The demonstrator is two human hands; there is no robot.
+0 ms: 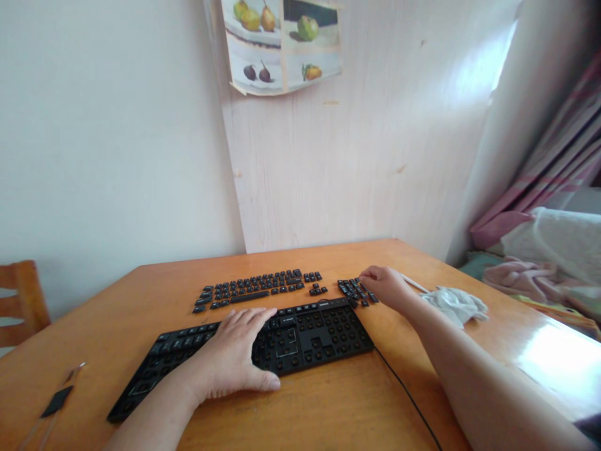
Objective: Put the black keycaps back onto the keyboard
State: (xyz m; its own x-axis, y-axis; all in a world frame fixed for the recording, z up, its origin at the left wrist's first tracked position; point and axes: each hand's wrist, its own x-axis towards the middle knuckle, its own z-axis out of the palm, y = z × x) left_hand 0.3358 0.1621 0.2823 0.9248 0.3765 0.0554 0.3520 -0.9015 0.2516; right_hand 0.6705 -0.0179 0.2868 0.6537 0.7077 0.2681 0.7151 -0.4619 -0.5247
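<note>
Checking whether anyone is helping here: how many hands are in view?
2. The left hand is spread over the keyboard; the right hand, curled, is at the loose keycaps behind the keyboard's right end. No other hand shows.

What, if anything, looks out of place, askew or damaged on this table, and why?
The keyboard looks odd: many key positions, especially toward its right end, are bare. Loose keycaps lie on the table beyond it, grouped in rows, so it looks taken apart rather than broken. The crumpled white cloth at right also looks untidy.
</note>
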